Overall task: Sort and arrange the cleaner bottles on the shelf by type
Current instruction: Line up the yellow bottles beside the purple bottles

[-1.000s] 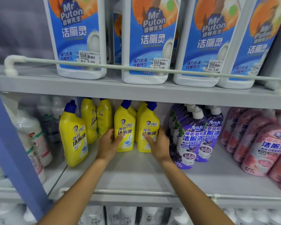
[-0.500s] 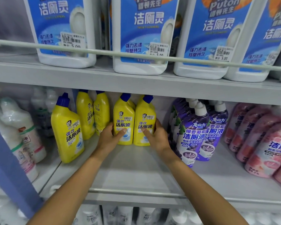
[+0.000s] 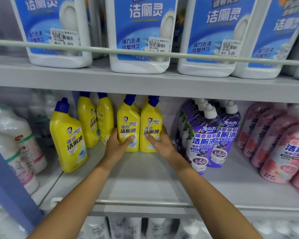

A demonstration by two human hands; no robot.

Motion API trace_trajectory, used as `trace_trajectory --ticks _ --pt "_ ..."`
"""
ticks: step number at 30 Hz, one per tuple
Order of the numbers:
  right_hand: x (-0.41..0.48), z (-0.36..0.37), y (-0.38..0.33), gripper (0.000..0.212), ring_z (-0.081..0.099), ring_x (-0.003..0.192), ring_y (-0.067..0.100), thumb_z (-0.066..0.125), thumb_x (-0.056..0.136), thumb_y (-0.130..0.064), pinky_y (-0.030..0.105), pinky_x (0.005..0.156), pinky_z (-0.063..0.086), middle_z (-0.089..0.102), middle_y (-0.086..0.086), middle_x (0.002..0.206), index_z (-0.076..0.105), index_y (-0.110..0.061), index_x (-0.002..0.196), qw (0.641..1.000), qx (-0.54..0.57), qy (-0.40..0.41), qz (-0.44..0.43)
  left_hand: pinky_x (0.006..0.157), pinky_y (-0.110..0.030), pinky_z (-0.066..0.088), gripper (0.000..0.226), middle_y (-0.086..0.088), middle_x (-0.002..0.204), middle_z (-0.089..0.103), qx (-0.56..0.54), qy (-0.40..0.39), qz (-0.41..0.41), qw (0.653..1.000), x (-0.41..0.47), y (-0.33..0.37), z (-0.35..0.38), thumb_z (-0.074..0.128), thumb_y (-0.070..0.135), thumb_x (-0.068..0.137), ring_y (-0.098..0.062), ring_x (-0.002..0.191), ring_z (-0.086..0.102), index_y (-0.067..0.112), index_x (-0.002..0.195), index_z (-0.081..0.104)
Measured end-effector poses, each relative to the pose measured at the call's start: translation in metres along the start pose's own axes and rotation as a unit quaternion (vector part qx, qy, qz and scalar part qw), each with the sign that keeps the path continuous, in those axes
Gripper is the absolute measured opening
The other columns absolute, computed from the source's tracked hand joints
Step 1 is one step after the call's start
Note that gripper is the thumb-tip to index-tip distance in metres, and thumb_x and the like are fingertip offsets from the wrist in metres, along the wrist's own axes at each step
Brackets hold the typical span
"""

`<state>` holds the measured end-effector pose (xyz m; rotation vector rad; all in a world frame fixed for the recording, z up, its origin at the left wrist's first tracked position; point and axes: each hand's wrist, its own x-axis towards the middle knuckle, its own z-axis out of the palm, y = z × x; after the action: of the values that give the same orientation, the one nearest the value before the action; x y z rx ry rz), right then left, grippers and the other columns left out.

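Note:
Two yellow cleaner bottles with blue caps stand side by side at the middle of the grey shelf [image 3: 145,178]. My left hand [image 3: 116,147] grips the left yellow bottle [image 3: 128,121] low on its side, thumb across its label. My right hand [image 3: 160,144] grips the right yellow bottle [image 3: 151,121] the same way. Three more yellow bottles stand to the left, the nearest one [image 3: 67,137] closer to the shelf's front. Purple bottles [image 3: 204,135] stand just right of my right hand, pink bottles [image 3: 283,149] beyond them.
Large white bottles with blue labels [image 3: 140,33] fill the upper shelf behind a guard rail [image 3: 110,50]. White bottles [image 3: 19,140] lean at the far left next to a blue upright post [image 3: 10,183]. More white bottles sit on the shelf below.
Both hands have closed in on the two middle yellow bottles and pressed them together. The view has shifted closer to the shelf and slightly down.

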<state>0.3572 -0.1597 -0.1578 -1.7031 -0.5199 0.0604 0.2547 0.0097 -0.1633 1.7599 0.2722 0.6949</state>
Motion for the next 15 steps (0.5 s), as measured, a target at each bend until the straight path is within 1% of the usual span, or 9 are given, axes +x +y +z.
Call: trace_trajectory --ticks 3,5,7,9,11,13,15 --pt "-0.001 0.000 0.001 0.060 0.064 0.096 -0.017 0.079 0.091 -0.019 0.004 0.077 0.049 0.066 -0.010 0.118 0.047 -0.015 0.142 1.000 0.003 -0.001 -0.012 0.094 -0.030 0.055 0.057 0.013 0.113 0.075 0.005 0.006 -0.008 1.000 -0.001 0.001 0.002 0.080 0.047 0.075 0.000 0.103 0.070 0.026 0.125 0.063" --pt "-0.002 0.001 0.001 0.060 0.065 0.098 -0.015 0.079 0.091 -0.020 0.006 0.079 0.050 0.067 -0.009 0.119 0.047 -0.015 0.142 1.000 0.006 -0.002 -0.014 0.095 -0.031 0.055 0.052 0.012 0.114 0.074 0.008 0.011 -0.014 1.000 -0.002 0.002 0.003 0.083 0.038 0.080 0.000 0.103 0.069 0.025 0.126 0.062" --pt "-0.002 0.001 0.001 0.061 0.066 0.101 -0.011 0.079 0.091 -0.021 0.008 0.082 0.051 0.068 -0.009 0.121 0.047 -0.015 0.142 1.000 0.002 -0.003 -0.014 0.097 -0.034 0.055 0.048 0.009 0.117 0.074 0.006 0.012 -0.019 1.000 -0.001 0.003 0.003 0.082 0.028 0.086 -0.003 0.106 0.070 0.022 0.129 0.061" --pt "-0.004 -0.001 -0.002 0.063 0.067 0.106 -0.005 0.079 0.091 -0.024 0.010 0.084 0.052 0.068 -0.007 0.124 0.047 -0.015 0.144 1.000 0.003 -0.008 -0.011 0.099 -0.036 0.055 0.045 0.009 0.117 0.073 0.002 0.011 -0.022 1.000 -0.002 0.005 0.003 0.080 0.024 0.088 -0.003 0.107 0.069 0.022 0.130 0.061" --pt "-0.004 -0.004 -0.005 0.061 0.067 0.109 -0.001 0.078 0.092 -0.028 0.012 0.085 0.053 0.068 -0.008 0.124 0.047 -0.018 0.144 1.000 -0.006 -0.018 -0.006 0.101 -0.037 0.055 0.040 0.010 0.115 0.073 -0.004 0.006 -0.026 1.000 -0.002 0.011 0.001 0.077 0.022 0.091 0.000 0.104 0.069 0.022 0.127 0.062" --pt "-0.006 -0.009 -0.008 0.057 0.068 0.113 0.007 0.075 0.094 -0.032 0.020 0.091 0.056 0.069 -0.006 0.126 0.049 -0.020 0.143 0.999 -0.008 -0.033 0.005 0.103 -0.039 0.054 0.036 0.009 0.116 0.073 -0.011 -0.006 -0.032 0.999 -0.003 0.017 -0.002 0.075 0.024 0.092 -0.001 0.105 0.069 0.021 0.126 0.063" --pt "-0.009 -0.012 -0.014 0.050 0.070 0.114 0.014 0.071 0.097 -0.033 0.030 0.097 0.058 0.070 -0.002 0.128 0.052 -0.020 0.141 0.999 0.001 -0.040 0.012 0.105 -0.042 0.053 0.037 0.009 0.119 0.073 -0.015 -0.021 -0.034 0.999 -0.004 0.021 -0.007 0.073 0.031 0.094 -0.005 0.110 0.069 0.022 0.129 0.064"
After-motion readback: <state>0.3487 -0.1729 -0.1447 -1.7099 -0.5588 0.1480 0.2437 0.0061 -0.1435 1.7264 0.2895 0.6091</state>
